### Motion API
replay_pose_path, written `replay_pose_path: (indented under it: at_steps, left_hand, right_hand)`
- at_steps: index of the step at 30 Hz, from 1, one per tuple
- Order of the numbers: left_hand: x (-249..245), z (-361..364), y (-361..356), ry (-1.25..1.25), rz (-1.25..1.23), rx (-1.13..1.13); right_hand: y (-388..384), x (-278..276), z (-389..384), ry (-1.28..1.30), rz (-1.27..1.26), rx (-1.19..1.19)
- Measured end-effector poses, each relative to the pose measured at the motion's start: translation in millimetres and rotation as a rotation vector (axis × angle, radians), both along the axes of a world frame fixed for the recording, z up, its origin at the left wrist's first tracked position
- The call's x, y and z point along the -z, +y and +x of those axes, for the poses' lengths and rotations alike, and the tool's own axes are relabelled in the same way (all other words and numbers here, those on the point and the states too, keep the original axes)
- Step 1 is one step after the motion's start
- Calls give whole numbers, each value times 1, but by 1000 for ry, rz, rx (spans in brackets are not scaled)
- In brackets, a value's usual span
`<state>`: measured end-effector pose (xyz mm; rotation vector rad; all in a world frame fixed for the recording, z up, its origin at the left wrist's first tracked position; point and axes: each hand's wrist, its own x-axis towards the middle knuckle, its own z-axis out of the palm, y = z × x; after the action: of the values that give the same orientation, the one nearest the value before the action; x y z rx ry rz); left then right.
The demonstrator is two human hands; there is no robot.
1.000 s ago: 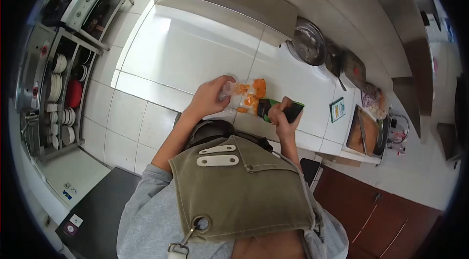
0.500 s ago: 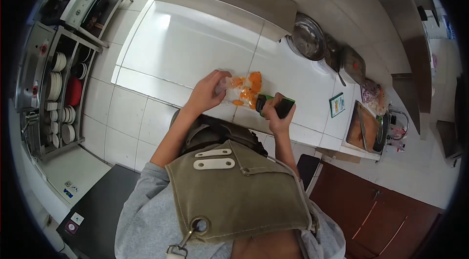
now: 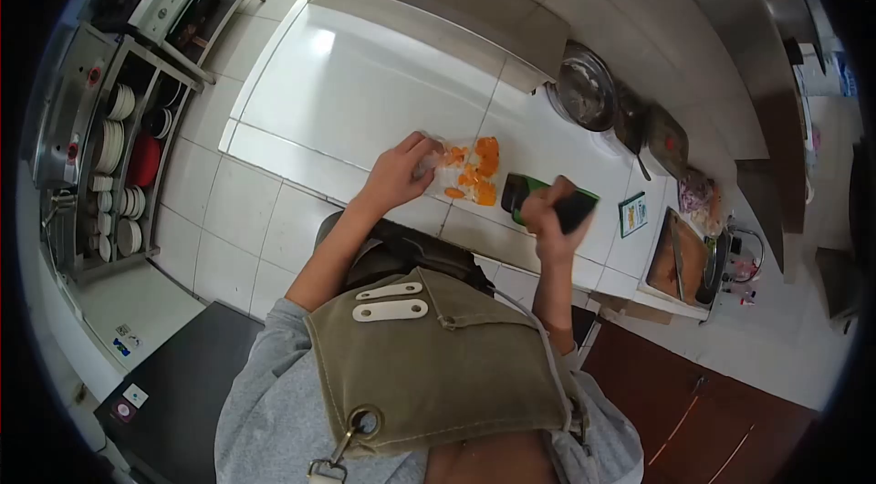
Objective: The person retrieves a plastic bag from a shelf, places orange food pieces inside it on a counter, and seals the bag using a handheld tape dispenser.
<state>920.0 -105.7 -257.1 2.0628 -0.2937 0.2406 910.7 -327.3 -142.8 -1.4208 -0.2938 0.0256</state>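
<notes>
Glossy white tile counter [image 3: 365, 92]: left hand [image 3: 400, 177] pinches clear bag [image 3: 467, 176] of orange chunks [image 3: 486, 156]; right hand [image 3: 550, 219], beside bag, grips flat black-green tool [image 3: 522, 187].

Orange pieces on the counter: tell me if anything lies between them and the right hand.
Nothing separate. The right hand grips a dark green-edged object whose end points toward the orange pieces across the white counter. The left hand sits on their far side.

Single head-worn fisheye view, steeply downward, close above white counter [image 3: 365, 92].
</notes>
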Motion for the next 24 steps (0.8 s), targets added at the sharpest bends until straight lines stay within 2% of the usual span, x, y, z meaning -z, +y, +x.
replay_pose_path:
  at_steps: [1,3,5,7,9,11,12,13,15,16,18,19,21,23,24]
  left_hand:
    - [-1,0,0,34,-19,6]
    - [-3,0,1,62,-37,24]
    - [-5,1,1,36,-16,31]
    - [-3,-2,0,50,-11,45]
    - [-3,3,1,40,2,37]
    - [-6,4,0,35,-24,15]
    - [-8,4,-1,59,19,7]
    - [-8,5,-1,47,23,17]
    - [-6,5,-2,66,8,21]
    - [-6,6,-3,10,-6,18]
    - [-6,7,-2,24,2,10]
    - [-5,5,-3,50,8,5]
    - [-5,4,-3,50,7,-1]
    - [-8,7,-4,35,1,-7]
    - [-11,5,-2,65,5,11]
  right_hand:
    - [1,-7,-1,102,90,-19]
    - [23,52,5,128,-186,261]
    - [25,44,14,37,-174,199]
    - [21,30,20,237,-36,194]
    - [6,6,16,143,49,88]
    - [14,13,5,62,20,190]
    - [19,47,6,38,-158,286]
    - [9,85,4,-72,-278,278]
    - [13,62,9,141,-152,254]
    - [11,49,2,147,-151,262]
    - [-3,26,-1,94,-72,131]
    - [-9,29,-5,-37,-41,78]
    - [9,68,-9,-20,-307,313]
    - [10,67,-4,-90,-253,300]
    - [9,57,0,66,-131,273]
